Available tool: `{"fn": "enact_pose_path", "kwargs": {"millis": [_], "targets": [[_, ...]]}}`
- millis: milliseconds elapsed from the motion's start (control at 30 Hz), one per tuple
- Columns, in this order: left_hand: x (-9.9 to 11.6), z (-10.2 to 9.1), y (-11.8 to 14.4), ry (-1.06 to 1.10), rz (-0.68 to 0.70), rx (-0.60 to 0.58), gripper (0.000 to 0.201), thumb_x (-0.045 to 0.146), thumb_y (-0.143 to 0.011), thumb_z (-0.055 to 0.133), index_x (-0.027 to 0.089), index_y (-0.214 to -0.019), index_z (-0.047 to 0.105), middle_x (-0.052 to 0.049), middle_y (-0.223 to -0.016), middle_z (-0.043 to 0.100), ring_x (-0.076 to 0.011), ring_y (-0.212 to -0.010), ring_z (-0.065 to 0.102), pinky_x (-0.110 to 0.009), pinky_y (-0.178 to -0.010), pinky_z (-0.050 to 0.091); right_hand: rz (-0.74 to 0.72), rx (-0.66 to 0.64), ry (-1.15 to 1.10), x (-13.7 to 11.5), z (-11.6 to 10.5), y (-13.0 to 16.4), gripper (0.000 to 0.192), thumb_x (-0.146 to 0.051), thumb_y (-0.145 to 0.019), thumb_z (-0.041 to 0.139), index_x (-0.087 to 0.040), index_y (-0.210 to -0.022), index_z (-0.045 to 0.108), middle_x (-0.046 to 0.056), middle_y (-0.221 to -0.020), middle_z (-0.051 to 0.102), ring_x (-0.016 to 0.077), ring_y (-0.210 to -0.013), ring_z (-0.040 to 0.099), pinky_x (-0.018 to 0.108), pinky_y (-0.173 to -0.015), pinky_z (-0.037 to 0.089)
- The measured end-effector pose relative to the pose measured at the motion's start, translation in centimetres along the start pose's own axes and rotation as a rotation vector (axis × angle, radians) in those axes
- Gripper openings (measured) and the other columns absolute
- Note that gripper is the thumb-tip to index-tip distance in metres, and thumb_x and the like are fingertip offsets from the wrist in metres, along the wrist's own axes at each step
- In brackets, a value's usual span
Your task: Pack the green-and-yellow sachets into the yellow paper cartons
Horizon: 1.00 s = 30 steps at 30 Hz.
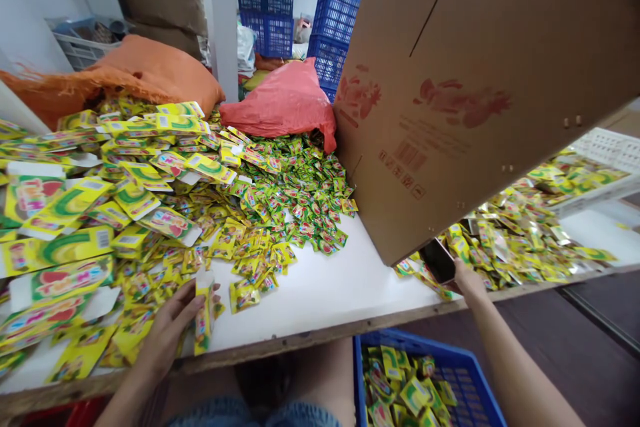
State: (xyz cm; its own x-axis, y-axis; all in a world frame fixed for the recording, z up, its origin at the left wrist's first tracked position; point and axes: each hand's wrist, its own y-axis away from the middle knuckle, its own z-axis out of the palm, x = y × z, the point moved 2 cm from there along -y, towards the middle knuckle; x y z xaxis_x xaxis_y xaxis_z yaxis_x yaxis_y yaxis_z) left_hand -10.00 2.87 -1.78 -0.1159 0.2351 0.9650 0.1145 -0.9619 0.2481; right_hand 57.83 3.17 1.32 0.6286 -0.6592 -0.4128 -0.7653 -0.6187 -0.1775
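Note:
My left hand grips a small yellow candy box upright at the table's front edge, its white end flap standing up. Loose yellow candy sachets lie just to the right of it. On the other side, my right hand is closed on the edge of a dark smartphone, below the lower edge of a big cardboard carton. Some of the right fingers are hidden behind the phone. Flattish yellow and green candy boxes are heaped to the left of my left hand.
Green sachets spill from a red sack, beside an orange sack. More yellow packets lie at the right. A blue crate with filled boxes stands below the table edge. Blue crates are stacked behind.

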Motion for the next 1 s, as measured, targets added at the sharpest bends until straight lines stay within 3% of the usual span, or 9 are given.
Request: {"fn": "enact_pose_path", "kwargs": {"millis": [133, 200, 367, 633, 1000], "targets": [[0.8, 0.4, 0.3, -0.003, 0.0, 0.015, 0.067, 0.052, -0.059, 0.07, 0.017, -0.115, 0.058, -0.01, -0.114, 0.064, -0.0311, -0.115, 0.051, -0.035, -0.092, 0.047, -0.013, -0.047, 0.12, -0.4, 0.2, -0.6, 0.045, -0.04, -0.086, 0.044, -0.011, -0.121, 0.049, 0.016, -0.108, 0.059, 0.0283, -0.1, 0.056, 0.041, -0.083, 0.044], [1.0, 0.6, 0.5, -0.015, 0.001, 0.026, 0.067, 0.052, -0.058, 0.07, 0.016, -0.114, 0.058, -0.01, -0.113, 0.065, -0.0318, -0.116, 0.049, -0.036, -0.093, 0.046, -0.042, -0.066, 0.163, -0.8, 0.4, -0.7, 0.053, -0.042, -0.082, 0.046, -0.015, -0.127, 0.044, 0.016, -0.107, 0.06, 0.0306, -0.098, 0.057, 0.04, -0.079, 0.045], [1.2, 0.7, 0.5, -0.042, 0.017, 0.029, 0.066, 0.051, -0.059, 0.069, 0.016, -0.112, 0.058, -0.01, -0.113, 0.064, -0.0313, -0.116, 0.05, -0.036, -0.095, 0.045, -0.095, -0.135, 0.24, -1.1, 0.5, -1.3, 0.052, -0.041, -0.078, 0.046, -0.025, -0.128, 0.043, 0.011, -0.099, 0.064, 0.0291, -0.087, 0.061, 0.038, -0.072, 0.046], [1.1, 0.9, 0.4, -0.004, 0.017, 0.044, 0.063, 0.049, -0.057, 0.071, 0.018, -0.11, 0.06, -0.009, -0.109, 0.067, -0.0312, -0.112, 0.053, -0.035, -0.089, 0.049, -0.099, -0.172, 0.254, -1.0, 0.4, -2.2, 0.049, -0.036, -0.075, 0.048, -0.027, -0.123, 0.049, 0.009, -0.089, 0.065, 0.0266, -0.079, 0.062, 0.036, -0.068, 0.046], [0.8, 0.7, 0.5, 0.023, 0.003, 0.015, 0.067, 0.048, -0.06, 0.07, 0.017, -0.117, 0.055, -0.01, -0.114, 0.064, -0.0323, -0.116, 0.049, -0.038, -0.095, 0.044, -0.101, -0.051, 0.123, 0.2, 0.9, -0.6, 0.046, -0.036, -0.079, 0.043, -0.022, -0.122, 0.052, 0.01, -0.095, 0.064, 0.0247, -0.082, 0.06, 0.034, -0.07, 0.044]]}}
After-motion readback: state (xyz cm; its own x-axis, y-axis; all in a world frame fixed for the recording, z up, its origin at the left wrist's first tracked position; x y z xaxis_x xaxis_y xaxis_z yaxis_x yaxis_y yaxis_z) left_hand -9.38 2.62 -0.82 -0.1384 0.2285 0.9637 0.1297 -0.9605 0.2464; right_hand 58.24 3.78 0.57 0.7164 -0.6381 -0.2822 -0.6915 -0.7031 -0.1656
